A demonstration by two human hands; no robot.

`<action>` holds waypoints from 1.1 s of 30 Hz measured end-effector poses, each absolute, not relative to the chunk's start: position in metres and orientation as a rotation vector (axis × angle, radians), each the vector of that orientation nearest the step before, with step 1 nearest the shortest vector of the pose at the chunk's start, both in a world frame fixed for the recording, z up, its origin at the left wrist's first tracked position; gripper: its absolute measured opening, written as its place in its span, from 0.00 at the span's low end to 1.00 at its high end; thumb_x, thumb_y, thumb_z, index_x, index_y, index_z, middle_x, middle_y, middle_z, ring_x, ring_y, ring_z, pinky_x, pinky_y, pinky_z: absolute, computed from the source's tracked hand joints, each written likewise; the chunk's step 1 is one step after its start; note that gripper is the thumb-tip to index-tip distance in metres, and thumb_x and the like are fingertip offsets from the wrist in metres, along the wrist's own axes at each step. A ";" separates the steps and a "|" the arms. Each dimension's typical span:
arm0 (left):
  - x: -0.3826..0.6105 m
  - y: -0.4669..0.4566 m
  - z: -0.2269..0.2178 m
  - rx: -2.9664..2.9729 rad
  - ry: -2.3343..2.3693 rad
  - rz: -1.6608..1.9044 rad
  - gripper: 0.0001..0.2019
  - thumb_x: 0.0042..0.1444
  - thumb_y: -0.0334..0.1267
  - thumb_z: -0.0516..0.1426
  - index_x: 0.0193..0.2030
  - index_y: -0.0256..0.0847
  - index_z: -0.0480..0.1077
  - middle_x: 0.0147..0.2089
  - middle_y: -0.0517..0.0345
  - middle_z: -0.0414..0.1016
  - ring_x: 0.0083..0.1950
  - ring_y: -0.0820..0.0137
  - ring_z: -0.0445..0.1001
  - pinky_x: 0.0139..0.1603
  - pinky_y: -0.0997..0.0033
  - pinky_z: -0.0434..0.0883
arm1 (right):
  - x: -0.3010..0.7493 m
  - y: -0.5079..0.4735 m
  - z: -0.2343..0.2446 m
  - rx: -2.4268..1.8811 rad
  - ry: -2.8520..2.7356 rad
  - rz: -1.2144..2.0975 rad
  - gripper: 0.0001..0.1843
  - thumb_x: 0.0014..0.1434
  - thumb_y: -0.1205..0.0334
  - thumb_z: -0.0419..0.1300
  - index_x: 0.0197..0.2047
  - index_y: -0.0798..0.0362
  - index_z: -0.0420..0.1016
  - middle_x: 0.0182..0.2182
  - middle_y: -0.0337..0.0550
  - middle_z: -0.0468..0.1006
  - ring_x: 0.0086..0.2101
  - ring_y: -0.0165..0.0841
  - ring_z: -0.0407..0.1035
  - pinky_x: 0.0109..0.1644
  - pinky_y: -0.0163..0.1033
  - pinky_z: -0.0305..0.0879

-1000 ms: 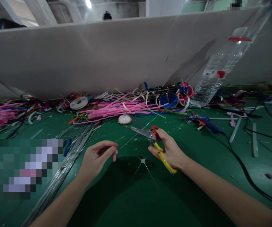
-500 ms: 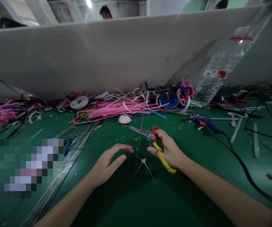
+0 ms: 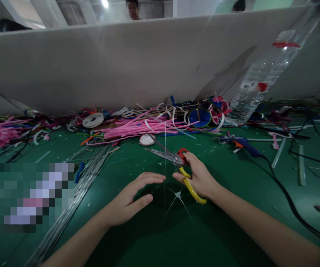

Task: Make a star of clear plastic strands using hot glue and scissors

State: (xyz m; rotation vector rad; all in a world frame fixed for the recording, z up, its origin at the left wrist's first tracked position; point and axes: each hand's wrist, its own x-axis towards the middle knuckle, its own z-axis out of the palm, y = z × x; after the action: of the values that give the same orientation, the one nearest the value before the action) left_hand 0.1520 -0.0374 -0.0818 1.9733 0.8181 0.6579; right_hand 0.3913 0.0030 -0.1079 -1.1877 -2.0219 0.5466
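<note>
My right hand point(image 3: 200, 177) grips a pair of scissors point(image 3: 176, 165) with one red and one yellow handle; the metal blades point left over the green table point(image 3: 154, 237). My left hand point(image 3: 133, 196) hovers just left of the scissors with its fingers stretched out and apart, the fingertips by a thin upright clear strand point(image 3: 165, 155). A small white star-shaped blob with thin threads point(image 3: 178, 194) lies on the table between the two hands.
A heap of pink straws point(image 3: 137, 128), white strips and a tape roll point(image 3: 93, 120) lies along a grey board point(image 3: 121, 63). A clear bottle point(image 3: 257, 83) leans at the right. A blue glue gun point(image 3: 240, 142) with black cable lies right; thin metal rods point(image 3: 84, 178) lie left.
My left hand has uncurled and slid right toward the scissors, its fingers now stretched out. A thin upright strand has come into view by its fingertips. The right hand has barely moved.
</note>
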 end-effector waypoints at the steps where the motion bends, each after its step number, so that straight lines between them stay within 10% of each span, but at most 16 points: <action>1: 0.152 -0.037 -0.081 1.987 0.799 0.636 0.18 0.59 0.34 0.49 0.56 0.49 0.62 0.60 0.53 0.61 0.62 0.62 0.56 0.61 0.57 0.55 | 0.391 0.003 -0.109 -1.192 -2.016 0.536 0.20 0.51 0.50 0.58 0.43 0.53 0.60 0.35 0.43 0.63 0.34 0.33 0.58 0.37 0.41 0.60; 13: 0.146 -0.035 -0.080 1.916 0.694 0.719 0.17 0.60 0.40 0.48 0.54 0.44 0.67 0.55 0.48 0.68 0.61 0.58 0.58 0.60 0.52 0.55 | 0.390 0.003 -0.111 -1.186 -2.031 0.481 0.21 0.52 0.48 0.57 0.42 0.53 0.58 0.35 0.44 0.62 0.35 0.34 0.59 0.38 0.43 0.61; 23: 0.136 -0.028 -0.097 1.632 0.832 1.138 0.06 0.51 0.34 0.59 0.36 0.44 0.76 0.32 0.56 0.78 0.39 0.66 0.74 0.60 0.56 0.57 | 0.391 0.000 -0.105 -1.154 -2.101 0.433 0.25 0.50 0.45 0.57 0.44 0.54 0.59 0.36 0.46 0.64 0.36 0.36 0.59 0.40 0.45 0.62; 33: 0.145 -0.033 -0.094 1.511 1.204 1.198 0.05 0.49 0.33 0.60 0.35 0.39 0.74 0.35 0.55 0.77 0.26 0.72 0.75 0.32 0.72 0.73 | 0.391 0.002 -0.103 -1.172 -2.138 0.425 0.28 0.50 0.43 0.57 0.45 0.56 0.59 0.37 0.48 0.65 0.38 0.37 0.60 0.41 0.45 0.63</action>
State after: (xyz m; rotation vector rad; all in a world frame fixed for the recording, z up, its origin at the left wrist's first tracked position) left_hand 0.1446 -0.0332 -0.0937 1.5114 1.2043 1.1978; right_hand 0.3915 0.0021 -0.1027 -1.1719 -2.1378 0.4249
